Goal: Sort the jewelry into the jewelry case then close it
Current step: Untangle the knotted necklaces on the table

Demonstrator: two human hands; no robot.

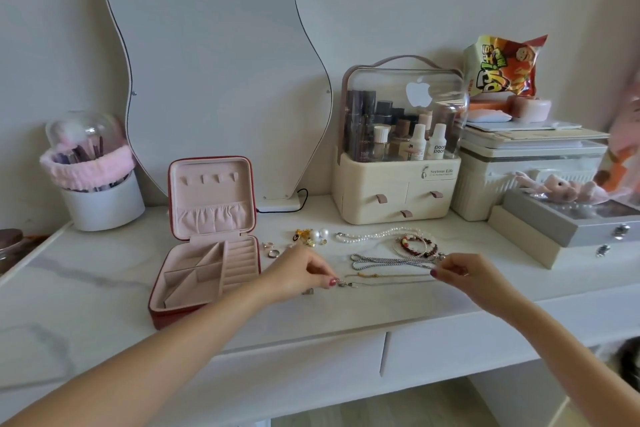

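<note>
One jewelry case (pixel 207 246) stands open at the left of the tabletop (pixel 86 281), lid upright. Right of it lie two rings (pixel 270 250). The left hand (pixel 301 270) and right hand (pixel 460 270) each pinch an end of one thin chain necklace (pixel 388 282), stretched left to right. Behind it lie one silver rope chain (pixel 388 261) and one pearl strand (pixel 377 234).
</note>
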